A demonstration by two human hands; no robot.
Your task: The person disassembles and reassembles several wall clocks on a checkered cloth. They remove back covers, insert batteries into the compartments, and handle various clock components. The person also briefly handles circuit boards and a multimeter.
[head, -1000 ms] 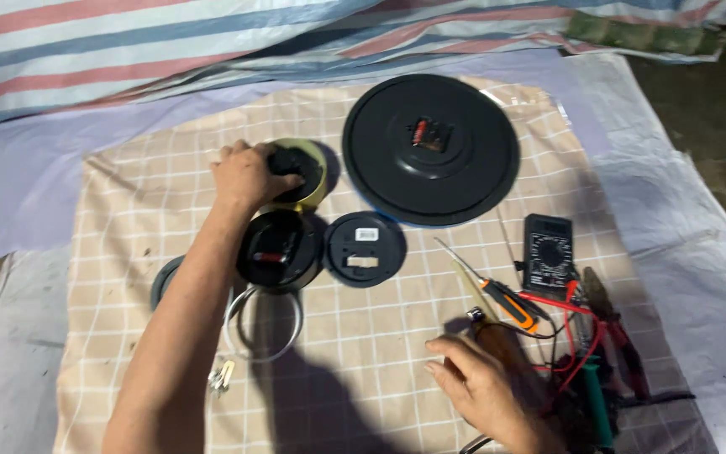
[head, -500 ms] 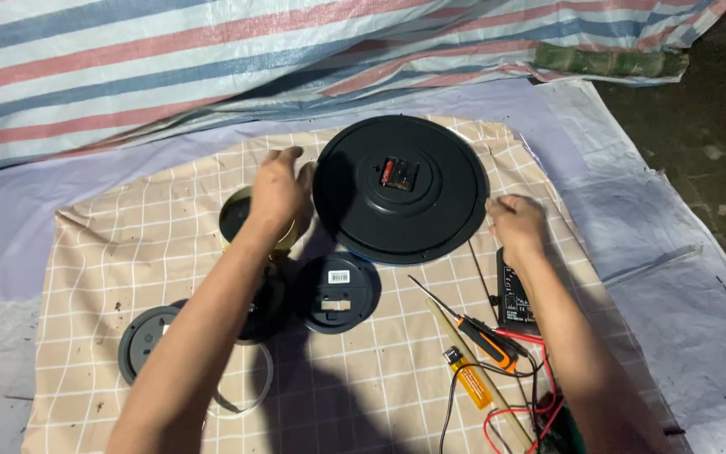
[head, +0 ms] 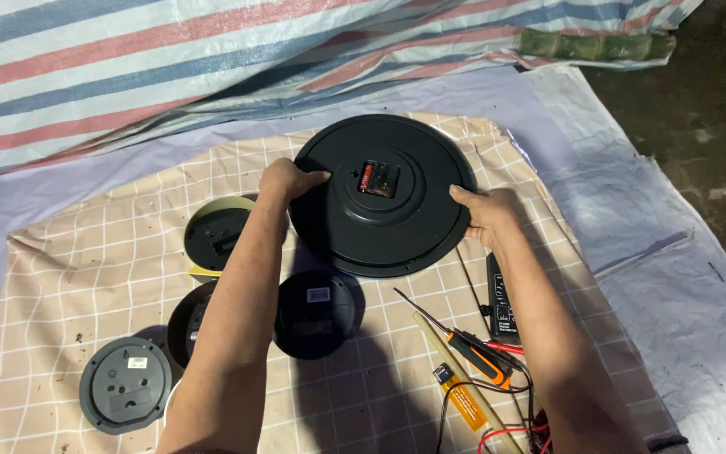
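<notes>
While the large black round clock [head: 380,197] lies back-up (battery bay showing at its centre) on the far part of the checked cloth [head: 86,252], the left hand [head: 289,180] curls closed over its left rim and the right hand [head: 485,214] clasps its right rim, both arms outstretched.

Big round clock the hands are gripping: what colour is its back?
Black, matte, on the large round clock, red-tipped battery at its centre; head view.
</notes>
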